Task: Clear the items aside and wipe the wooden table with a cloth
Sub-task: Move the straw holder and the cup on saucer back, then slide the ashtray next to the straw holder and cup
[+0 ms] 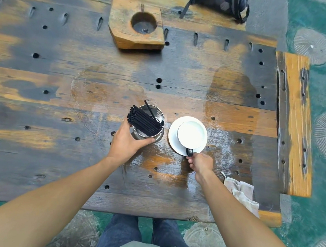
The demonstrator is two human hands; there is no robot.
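A shiny metal canister (158,135) full of black straws (144,120) stands near the middle of the wooden table (64,89). My left hand (127,142) wraps around its near side. To its right a white cup (192,133) with a black handle rests on a white saucer (173,141). My right hand (200,162) pinches that handle at the saucer's near edge. A crumpled pale cloth (242,192) lies on the table by my right forearm, near the front right corner. The wood around the cup looks wet and glossy.
A thick wooden block with a round hollow (138,25) sits at the back centre. A dark bag (220,4) lies at the back right. A raised orange plank (293,122) borders the right edge. Green floor surrounds the table.
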